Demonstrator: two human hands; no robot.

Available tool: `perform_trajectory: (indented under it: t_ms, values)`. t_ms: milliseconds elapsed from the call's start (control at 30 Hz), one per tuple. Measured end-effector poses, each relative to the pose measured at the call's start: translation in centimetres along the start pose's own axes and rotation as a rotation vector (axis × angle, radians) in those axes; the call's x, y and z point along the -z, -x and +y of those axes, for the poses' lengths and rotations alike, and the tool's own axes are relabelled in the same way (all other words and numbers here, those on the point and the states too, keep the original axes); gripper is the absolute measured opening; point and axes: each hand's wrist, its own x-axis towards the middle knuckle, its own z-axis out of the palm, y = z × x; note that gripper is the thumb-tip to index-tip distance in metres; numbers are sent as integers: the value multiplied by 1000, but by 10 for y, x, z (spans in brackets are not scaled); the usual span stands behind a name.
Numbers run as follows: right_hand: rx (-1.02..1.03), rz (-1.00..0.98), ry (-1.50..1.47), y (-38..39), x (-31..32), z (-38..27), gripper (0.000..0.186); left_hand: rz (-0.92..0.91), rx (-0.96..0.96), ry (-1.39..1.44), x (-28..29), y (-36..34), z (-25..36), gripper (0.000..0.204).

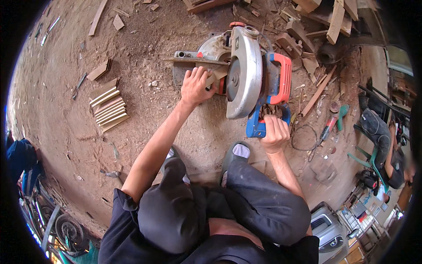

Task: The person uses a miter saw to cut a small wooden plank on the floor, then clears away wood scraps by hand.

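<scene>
On the ground in front of me stands a miter saw (245, 72) with a silver blade guard, a red motor cover and a blue handle (256, 125). My right hand (276, 133) is wrapped round that handle. My left hand (198, 86) is closed at the saw's fence (204, 60), its fingers on a small wood piece (220, 73) just left of the round blade (234, 77). The guard hides part of the blade, and my fingers cover some of the wood. Whether the blade touches the wood I cannot tell.
Several cut wood strips (109, 110) lie in a row at left. Wood offcuts (303, 37) heap up at the far right. A corded red and green power tool (329, 127) lies right, near a seated person (382, 136). Another person (24, 160) is at the left rim.
</scene>
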Motion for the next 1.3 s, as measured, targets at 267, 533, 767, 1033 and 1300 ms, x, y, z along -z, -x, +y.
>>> perform_trajectory:
  t_ms: [267, 533, 767, 1033, 1300]
  values:
    - [-6, 44, 1, 4, -6, -2, 20, 18, 24, -11, -1, -1, 2, 47]
    - [13, 57, 16, 8, -10, 1, 20, -15, 33, 2, 0, 0, 2, 50]
    - [5, 70, 1, 10, -13, -1, 20, -21, 43, 2, -1, 2, 1, 48]
    - [7, 78, 17, 13, -17, -1, 19, -17, 29, 12, 3, 3, 1, 46]
    - [12, 82, 21, 16, -21, 1, 19, -25, 41, 9, 5, 1, 2, 46]
